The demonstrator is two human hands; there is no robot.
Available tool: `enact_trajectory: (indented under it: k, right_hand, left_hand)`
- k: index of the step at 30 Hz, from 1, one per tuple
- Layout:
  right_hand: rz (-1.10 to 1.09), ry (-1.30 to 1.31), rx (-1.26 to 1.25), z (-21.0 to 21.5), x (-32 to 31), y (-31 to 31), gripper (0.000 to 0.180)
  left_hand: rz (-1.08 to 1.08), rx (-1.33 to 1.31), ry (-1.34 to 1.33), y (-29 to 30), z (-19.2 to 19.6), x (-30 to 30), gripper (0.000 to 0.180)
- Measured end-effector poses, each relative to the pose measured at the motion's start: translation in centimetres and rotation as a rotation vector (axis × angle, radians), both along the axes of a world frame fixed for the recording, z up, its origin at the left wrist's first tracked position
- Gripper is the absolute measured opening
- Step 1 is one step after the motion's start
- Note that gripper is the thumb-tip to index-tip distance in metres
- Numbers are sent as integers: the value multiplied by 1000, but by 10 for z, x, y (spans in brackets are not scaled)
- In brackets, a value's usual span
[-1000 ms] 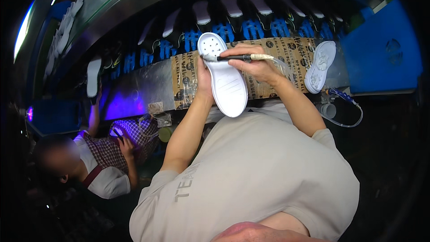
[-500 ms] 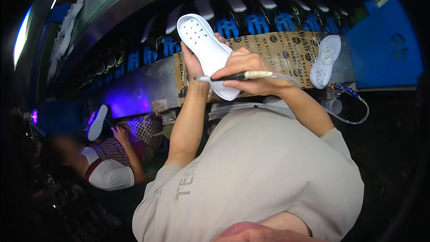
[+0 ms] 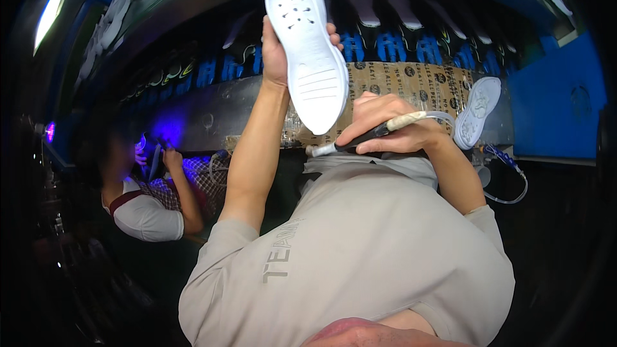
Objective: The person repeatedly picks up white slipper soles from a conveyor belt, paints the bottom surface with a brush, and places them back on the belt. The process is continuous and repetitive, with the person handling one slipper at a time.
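Head view, white sole: we hold a long, white, shoe-shaped sole (image 3: 312, 67) raised in front of the grey metal counter (image 3: 225, 106), hiding the left part of the brown printed cardboard sheet (image 3: 379, 80) on it.
Sole's long axis: it runs away from us, the holed rounded end far, the ridged end near and slightly rightward.
Left hand: ours (image 3: 275, 61) is the nearer to the sole, fingers wrapped behind it, thumb along its left edge, fingertips over its right.
Right hand: ours (image 3: 392, 125) is closed pen-fashion round a slim, black-handled brush (image 3: 369, 136) with pale wrapping and a clear tube.
Brush to sole: the bristles lie just nearer to us than the sole's near end, apparently apart, by the counter's front edge; we cannot tell whether they touch anything below.
Second sole: a white sole with whitish clumps inside (image 3: 477, 112) lies across the cardboard's right edge, beyond our right wrist.
Around: a blue panel (image 3: 559, 109) stands at the counter's right end; blue shoe holders (image 3: 389, 45) line its far edge; a co-worker's white sleeve (image 3: 151, 215) is well to the left.
In the way: we see nothing between bristles and sole.
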State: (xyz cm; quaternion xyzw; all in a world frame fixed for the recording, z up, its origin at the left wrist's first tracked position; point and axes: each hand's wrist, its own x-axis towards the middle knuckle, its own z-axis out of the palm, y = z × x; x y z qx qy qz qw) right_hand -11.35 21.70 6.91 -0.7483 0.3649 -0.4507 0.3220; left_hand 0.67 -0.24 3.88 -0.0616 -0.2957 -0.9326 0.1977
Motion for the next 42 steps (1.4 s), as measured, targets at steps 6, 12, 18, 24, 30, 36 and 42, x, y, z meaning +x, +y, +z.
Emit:
enact_trajectory:
  k: [6, 12, 18, 24, 30, 36, 42]
  right_hand:
    - [-24, 246, 41, 10, 0, -1, 22]
    - [-212, 432, 1, 5, -2, 0, 31]
    - [-411, 398, -22, 8, -10, 7, 32]
    - [-485, 360, -30, 7, -25, 9, 32]
    - [-349, 333, -96, 7, -43, 10, 36]
    - [-366, 447, -69, 14, -57, 12, 35]
    - [-418, 554, -71, 15, -71, 12, 33]
  left_hand:
    - [-105, -219, -265, -3, 25, -16, 85]
    - [-43, -733, -708, -5, 26, -31, 74]
    - [-142, -1257, -933, -3, 38, -42, 77]
    - [-278, -1159, -961, -10, 27, -33, 74]
    - [-299, -1261, -1037, -14, 33, -27, 76]
    - [-286, -1197, -1018, -15, 46, -16, 77]
    - [-199, -1249, -1045, -20, 43, -13, 79]
